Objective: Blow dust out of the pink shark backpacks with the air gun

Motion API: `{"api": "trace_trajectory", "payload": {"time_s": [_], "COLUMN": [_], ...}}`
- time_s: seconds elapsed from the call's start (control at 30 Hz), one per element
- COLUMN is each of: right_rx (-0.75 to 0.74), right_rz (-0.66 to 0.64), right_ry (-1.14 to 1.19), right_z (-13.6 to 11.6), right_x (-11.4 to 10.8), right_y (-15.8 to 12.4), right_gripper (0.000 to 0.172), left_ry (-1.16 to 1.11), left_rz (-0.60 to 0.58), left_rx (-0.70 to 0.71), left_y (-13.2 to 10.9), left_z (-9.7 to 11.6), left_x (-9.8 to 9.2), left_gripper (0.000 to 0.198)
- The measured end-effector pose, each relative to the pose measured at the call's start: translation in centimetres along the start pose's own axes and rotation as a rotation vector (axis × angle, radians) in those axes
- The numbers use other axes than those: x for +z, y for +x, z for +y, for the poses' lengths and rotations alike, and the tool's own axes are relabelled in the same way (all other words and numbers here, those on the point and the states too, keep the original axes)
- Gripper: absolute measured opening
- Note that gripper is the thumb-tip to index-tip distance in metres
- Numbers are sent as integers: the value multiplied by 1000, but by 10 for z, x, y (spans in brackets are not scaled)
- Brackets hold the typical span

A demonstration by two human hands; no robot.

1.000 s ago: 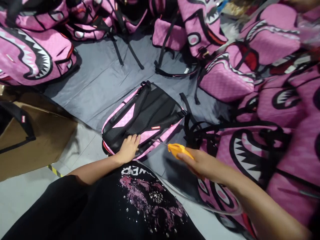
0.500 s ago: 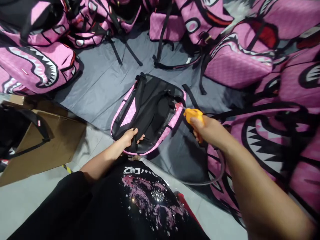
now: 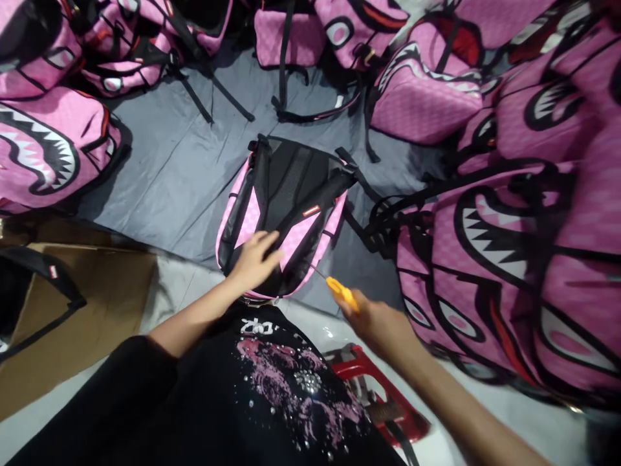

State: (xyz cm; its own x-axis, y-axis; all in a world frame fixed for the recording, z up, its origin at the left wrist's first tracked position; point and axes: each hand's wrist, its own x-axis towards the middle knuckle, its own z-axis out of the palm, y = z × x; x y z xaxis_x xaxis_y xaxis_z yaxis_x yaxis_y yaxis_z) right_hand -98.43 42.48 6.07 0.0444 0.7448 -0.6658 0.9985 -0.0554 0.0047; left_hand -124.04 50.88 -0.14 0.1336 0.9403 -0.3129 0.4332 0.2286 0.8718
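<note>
1 backpack under flat left hand, grip apart; right hand grip clamped on 1 orange tool.

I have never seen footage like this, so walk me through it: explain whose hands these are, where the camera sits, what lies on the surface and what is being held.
The camera is worn on the person's head and looks down, so both bare hands are the wearer's own. The left hand rests flat on a pink backpack with black padded straps, which lies back side up on a grey fabric sheet. The right hand grips a small yellow-handled tool with a thin metal tip that points toward the backpack's near edge. Many pink backpacks printed with shark mouths are piled around the sheet. Flat brown cardboard lies at the left, and a red plastic stool shows below.
</note>
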Motion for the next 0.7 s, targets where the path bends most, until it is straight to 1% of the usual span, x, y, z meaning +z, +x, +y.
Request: {"api": "trace_trajectory", "payload": {"time_s": [0.03,0.07,0.1,0.13,0.17,0.2,0.27,0.33,0.43,0.53,0.6,0.7], "right_rx": [27,48,61,73,85,100,128,152,204,233,196,89], "right_rz": [-33,-64,-80,-67,-32,10,89,146,223,232,222,227], "right_ry": [5,9,11,10,2,-16,-60,-85,-86,-111,-133,-145], "right_z": [-9,-18,-28,-38,-47,-56,-72,-83,-89,-85,-80,-75], "right_x": [17,34,49,62,74,85,103,116,120,106,92,80], "right_y": [-16,-30,-40,-45,-46,-44,-31,-16,-6,-8,-4,18], "right_gripper": [37,36,35,34,34,35,37,37,42,46,49,57], "left_ry": [-110,-232,-360,-488,-603,-699,-831,-908,-982,-986,-974,-979], "left_rz": [93,179,239,259,242,199,106,39,5,-16,-50,-111], "left_rx": [-71,-190,-341,-496,-625,-711,-795,-829,-842,-851,-853,-852], "left_y": [0,0,0,1,1,2,6,12,24,31,34,38], "left_z": [-3,-6,-11,-15,-20,-24,-30,-35,-38,-40,-41,-44], "left_x": [-17,-34,-48,-60,-70,-77,-85,-88,-90,-92,-94,-97], "left_gripper": [40,31,22,16,14,14,16,20,20,21,23,24]}}
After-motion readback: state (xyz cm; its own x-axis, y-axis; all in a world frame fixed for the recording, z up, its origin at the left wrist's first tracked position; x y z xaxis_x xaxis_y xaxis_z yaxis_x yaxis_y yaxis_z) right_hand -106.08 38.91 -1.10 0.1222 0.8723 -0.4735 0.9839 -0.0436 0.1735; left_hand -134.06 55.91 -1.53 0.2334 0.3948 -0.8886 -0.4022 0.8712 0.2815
